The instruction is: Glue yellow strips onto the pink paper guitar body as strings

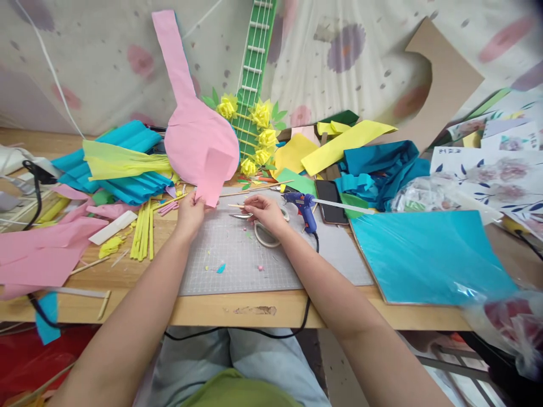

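My left hand (pixel 190 218) is closed on the lower edge of a pink paper piece (pixel 218 172), its upper part overlapping a pink lute-shaped cutout (pixel 193 130) that stands behind. Over the grey cutting mat (pixel 237 265), my right hand (pixel 266 213) pinches a thin wooden stick (pixel 236 206), which points left toward the pink paper. Beneath that hand are scissors with pale handles (pixel 267 236); one blade shows to the left of the fingers. Whether the hand also grips the scissors I cannot tell. A blue glue gun (pixel 306 212) lies just right of the right hand.
A green paper guitar neck (pixel 257 62) with yellow flowers stands at the back. Yellow strips (pixel 143 232) and teal crepe paper (pixel 131 181) lie left. A phone (pixel 332 202) and a blue board (pixel 432 254) are right. The glue gun's black cord (pixel 306 311) hangs over the edge.
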### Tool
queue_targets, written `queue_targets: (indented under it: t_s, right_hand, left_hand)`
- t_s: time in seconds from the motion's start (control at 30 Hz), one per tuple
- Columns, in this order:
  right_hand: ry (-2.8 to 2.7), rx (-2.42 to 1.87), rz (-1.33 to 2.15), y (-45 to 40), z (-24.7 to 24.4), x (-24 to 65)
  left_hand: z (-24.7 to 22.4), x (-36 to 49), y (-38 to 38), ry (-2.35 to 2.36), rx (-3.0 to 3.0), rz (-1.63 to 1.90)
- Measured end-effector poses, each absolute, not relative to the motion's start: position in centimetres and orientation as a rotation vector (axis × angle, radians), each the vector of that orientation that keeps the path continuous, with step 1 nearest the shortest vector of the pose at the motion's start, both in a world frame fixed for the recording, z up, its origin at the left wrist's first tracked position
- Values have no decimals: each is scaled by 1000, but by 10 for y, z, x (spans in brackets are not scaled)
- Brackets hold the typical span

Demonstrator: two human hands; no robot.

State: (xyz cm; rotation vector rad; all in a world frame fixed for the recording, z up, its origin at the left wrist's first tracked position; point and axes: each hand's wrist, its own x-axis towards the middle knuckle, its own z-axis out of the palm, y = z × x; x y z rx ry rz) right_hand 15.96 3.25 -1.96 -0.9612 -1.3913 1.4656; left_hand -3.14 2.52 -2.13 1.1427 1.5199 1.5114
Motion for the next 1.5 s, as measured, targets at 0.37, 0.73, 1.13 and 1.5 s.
queue_targets:
  t_s: [0.37, 0.73, 1.13, 1.5]
  right_hand:
    - [-1561, -1044, 1177, 32, -25, 157]
    - [-1597, -1040, 1176, 32, -22, 161]
    - [-1687, -1192, 1058, 31, -30, 150]
    - [-1757, -1239, 870, 33, -26, 150]
  left_hand:
    - [-8, 18, -1, 856, 779, 1292]
    - [-13, 12, 3, 905, 790, 1327]
    - [-14, 12, 5, 922, 893, 1310]
    - [-22, -2, 6, 1591, 1820, 1404]
